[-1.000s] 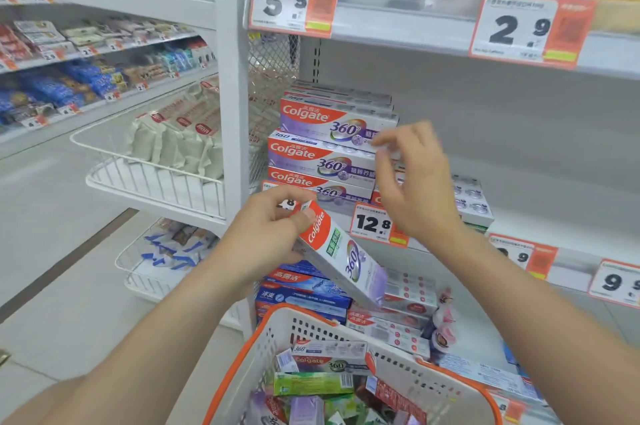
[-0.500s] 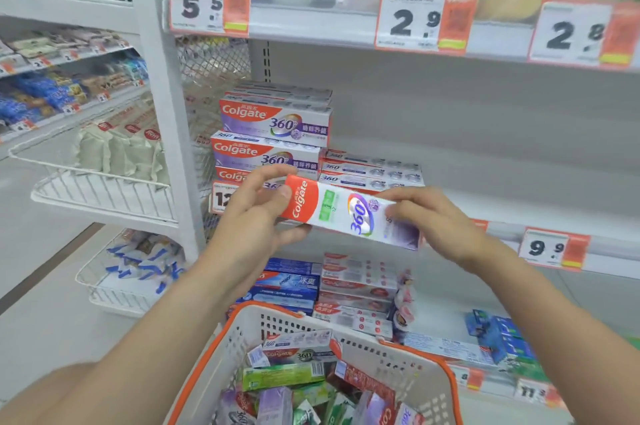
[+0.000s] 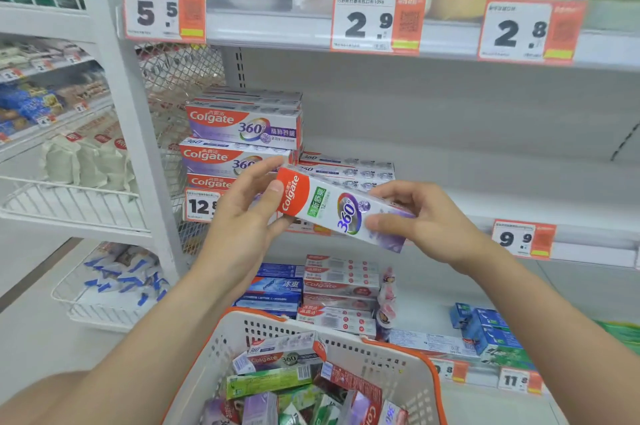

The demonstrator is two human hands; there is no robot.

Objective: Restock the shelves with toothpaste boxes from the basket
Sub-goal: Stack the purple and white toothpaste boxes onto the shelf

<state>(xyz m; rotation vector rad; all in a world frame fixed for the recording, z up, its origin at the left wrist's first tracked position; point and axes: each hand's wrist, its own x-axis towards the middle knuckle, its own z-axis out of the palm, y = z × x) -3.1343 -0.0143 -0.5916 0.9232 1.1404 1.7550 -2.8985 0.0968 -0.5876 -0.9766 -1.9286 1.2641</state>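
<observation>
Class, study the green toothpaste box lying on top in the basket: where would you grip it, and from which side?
Pinch the green box across its two long edges, near its middle, coming from above. It lies lengthwise on top of the pile with a long face showing, and the walls of the basket likely close off any approach from the sides.

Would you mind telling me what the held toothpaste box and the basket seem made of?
The toothpaste box looks like glossy printed cardboard: sharp folded edges, sheen. The basket looks like moulded matte plastic: cream wall with punched holes, orange rim.
</observation>
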